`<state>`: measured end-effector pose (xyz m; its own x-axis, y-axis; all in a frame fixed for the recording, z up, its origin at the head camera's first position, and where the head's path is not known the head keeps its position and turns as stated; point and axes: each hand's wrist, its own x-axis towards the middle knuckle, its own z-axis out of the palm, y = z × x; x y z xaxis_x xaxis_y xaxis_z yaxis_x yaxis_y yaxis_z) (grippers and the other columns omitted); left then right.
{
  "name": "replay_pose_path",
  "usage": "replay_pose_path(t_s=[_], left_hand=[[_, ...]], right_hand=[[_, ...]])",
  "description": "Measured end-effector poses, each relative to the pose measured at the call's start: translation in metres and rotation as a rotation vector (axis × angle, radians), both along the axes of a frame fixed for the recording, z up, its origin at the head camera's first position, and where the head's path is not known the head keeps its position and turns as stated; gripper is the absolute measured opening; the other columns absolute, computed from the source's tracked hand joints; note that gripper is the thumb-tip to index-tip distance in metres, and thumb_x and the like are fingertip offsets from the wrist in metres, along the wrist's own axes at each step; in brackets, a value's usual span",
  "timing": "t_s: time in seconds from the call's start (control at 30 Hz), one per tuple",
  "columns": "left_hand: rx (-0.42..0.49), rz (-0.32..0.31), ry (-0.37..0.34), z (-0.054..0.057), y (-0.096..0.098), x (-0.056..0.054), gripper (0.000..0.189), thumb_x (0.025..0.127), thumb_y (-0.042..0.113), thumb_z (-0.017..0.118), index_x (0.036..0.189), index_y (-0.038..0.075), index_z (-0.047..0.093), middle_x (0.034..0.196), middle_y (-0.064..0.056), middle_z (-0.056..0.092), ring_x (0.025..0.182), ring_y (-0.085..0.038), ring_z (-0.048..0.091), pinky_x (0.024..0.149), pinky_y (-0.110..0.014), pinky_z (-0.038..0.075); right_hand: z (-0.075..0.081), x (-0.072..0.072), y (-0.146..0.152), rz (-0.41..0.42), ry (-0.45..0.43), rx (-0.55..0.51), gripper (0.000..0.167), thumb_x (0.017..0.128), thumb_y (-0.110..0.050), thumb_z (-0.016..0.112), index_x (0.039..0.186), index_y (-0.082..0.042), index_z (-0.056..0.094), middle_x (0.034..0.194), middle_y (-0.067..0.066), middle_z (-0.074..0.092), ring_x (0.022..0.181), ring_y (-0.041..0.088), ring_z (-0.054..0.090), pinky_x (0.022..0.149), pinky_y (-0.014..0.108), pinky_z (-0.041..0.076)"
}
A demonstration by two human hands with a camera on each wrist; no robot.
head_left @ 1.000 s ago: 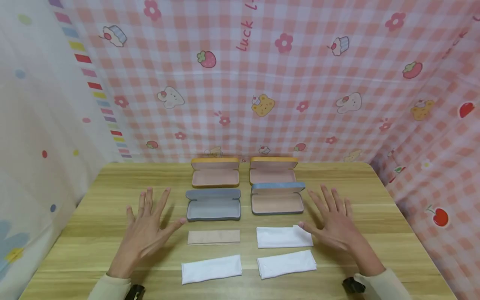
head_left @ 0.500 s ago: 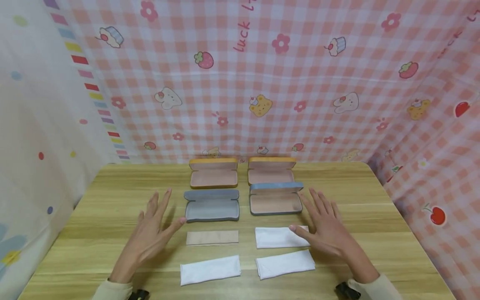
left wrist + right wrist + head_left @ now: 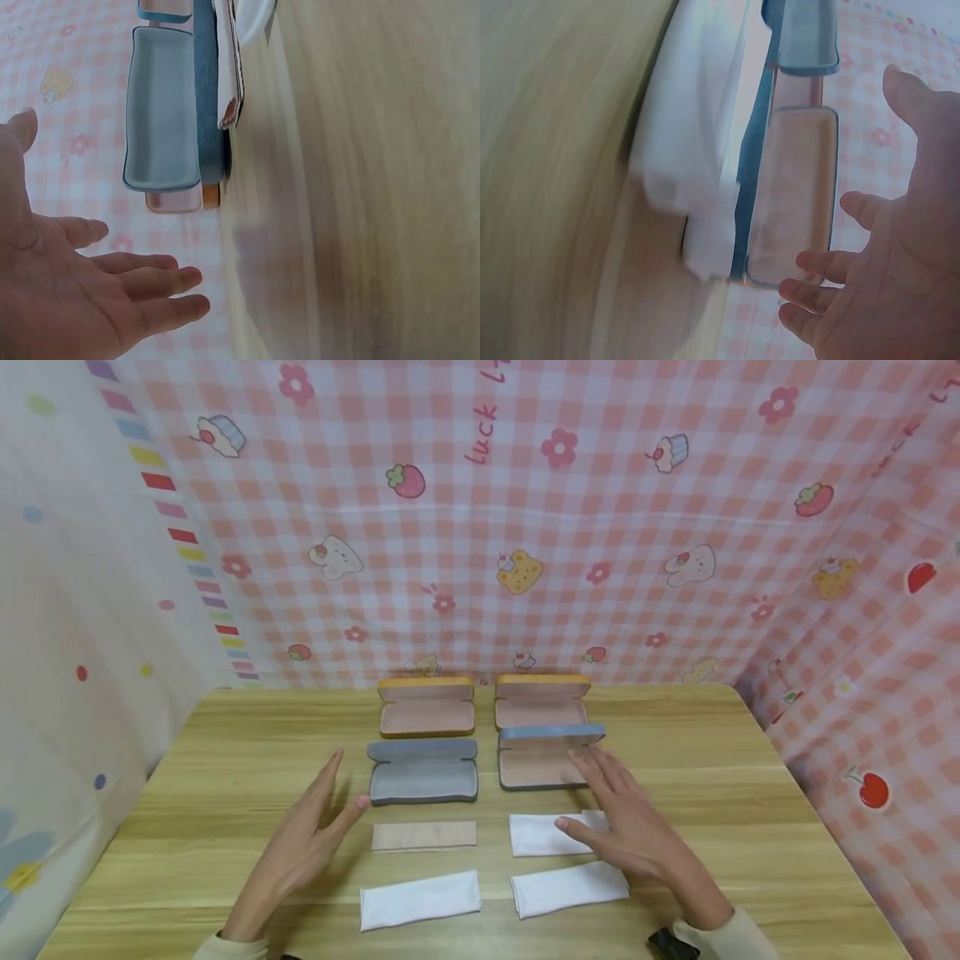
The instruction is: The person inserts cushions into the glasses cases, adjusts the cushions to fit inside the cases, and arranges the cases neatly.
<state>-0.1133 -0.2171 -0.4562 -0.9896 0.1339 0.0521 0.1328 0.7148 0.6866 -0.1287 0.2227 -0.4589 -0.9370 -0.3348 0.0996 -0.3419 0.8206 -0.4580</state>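
My left hand (image 3: 303, 843) hovers with fingers extended just left of an open grey-blue glasses case (image 3: 423, 781). My right hand (image 3: 626, 818) spreads its fingers over the right side, overlapping an open blue glasses case with beige lining (image 3: 528, 768) and a folded white cloth (image 3: 536, 835) in the head view. Neither hand holds anything. A folded beige cloth (image 3: 423, 836) lies in front of the grey-blue case. Nearer the front are two more folded white cloths, the left one (image 3: 420, 900) and the right one (image 3: 566, 890). In the right wrist view, the palm (image 3: 900, 277) faces the blue case.
Two open orange glasses cases, a left one (image 3: 427, 717) and a right one (image 3: 540, 712), stand at the back of the wooden table (image 3: 187, 777). Behind them hangs a pink checked curtain (image 3: 480, 527); white fabric (image 3: 67, 585) hangs at the left.
My right hand has moved left, from beside the blue case to over its right part and the white cloth. My left hand has turned more edge-on, staying beside the grey-blue case.
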Motion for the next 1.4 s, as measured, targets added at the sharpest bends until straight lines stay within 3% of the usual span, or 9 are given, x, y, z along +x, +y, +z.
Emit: replay_pose_path(t_s=[0.27, 0.57, 0.87, 1.0, 1.17, 1.4], left_hand=[[0.056, 0.047, -0.064, 0.0, 0.007, 0.006, 0.078, 0.106, 0.055, 0.045, 0.166, 0.02, 0.008, 0.161, -0.03, 0.033, 0.143, -0.051, 0.042, 0.114, -0.072, 0.032], [0.141, 0.07, -0.064, 0.001, 0.011, 0.008, 0.075, 0.106, 0.052, 0.048, 0.164, 0.012, 0.023, 0.152, -0.029, 0.048, 0.13, -0.047, 0.058, 0.107, -0.062, 0.048], [0.185, 0.08, -0.063, -0.005, 0.012, 0.006, 0.066, 0.105, 0.047, 0.055, 0.155, 0.006, 0.042, 0.141, -0.028, 0.059, 0.121, -0.043, 0.065, 0.101, -0.055, 0.055], [0.178, 0.08, -0.062, -0.007, 0.012, 0.005, 0.06, 0.104, 0.042, 0.059, 0.149, 0.004, 0.05, 0.132, -0.022, 0.066, 0.113, -0.034, 0.069, 0.092, -0.044, 0.059], [0.192, 0.082, -0.087, -0.01, 0.013, 0.004, 0.054, 0.102, 0.036, 0.064, 0.143, 0.003, 0.056, 0.123, -0.015, 0.071, 0.102, -0.022, 0.069, 0.079, -0.024, 0.056], [0.205, 0.076, -0.127, -0.017, 0.014, 0.003, 0.042, 0.099, 0.026, 0.07, 0.134, 0.004, 0.065, 0.115, -0.011, 0.072, 0.097, -0.015, 0.066, 0.079, -0.02, 0.055]], right_hand=[[0.004, 0.0, -0.019, 0.026, -0.041, -0.057, 0.088, 0.094, -0.068, 0.059, 0.164, -0.04, 0.013, 0.173, 0.006, 0.015, 0.157, 0.042, 0.015, 0.11, 0.076, 0.033], [0.008, -0.001, -0.034, 0.054, -0.106, -0.144, 0.082, 0.095, -0.066, 0.06, 0.162, -0.039, 0.022, 0.17, 0.005, 0.024, 0.156, 0.034, 0.024, 0.114, 0.07, 0.035], [0.007, -0.002, -0.052, 0.087, -0.156, -0.215, 0.077, 0.096, -0.059, 0.063, 0.159, -0.024, 0.036, 0.166, 0.007, 0.033, 0.153, 0.033, 0.033, 0.115, 0.066, 0.036], [0.007, -0.002, -0.06, 0.1, -0.177, -0.242, 0.074, 0.096, -0.057, 0.065, 0.157, -0.024, 0.04, 0.161, 0.001, 0.041, 0.15, 0.027, 0.039, 0.116, 0.06, 0.038], [0.006, -0.003, -0.068, 0.1, -0.191, -0.265, 0.071, 0.095, -0.047, 0.07, 0.155, -0.021, 0.044, 0.156, -0.003, 0.047, 0.142, 0.024, 0.048, 0.114, 0.055, 0.042], [0.001, -0.005, -0.08, 0.13, -0.197, -0.325, 0.062, 0.096, -0.033, 0.073, 0.149, -0.011, 0.051, 0.142, 0.007, 0.06, 0.125, 0.028, 0.063, 0.105, 0.051, 0.052]])
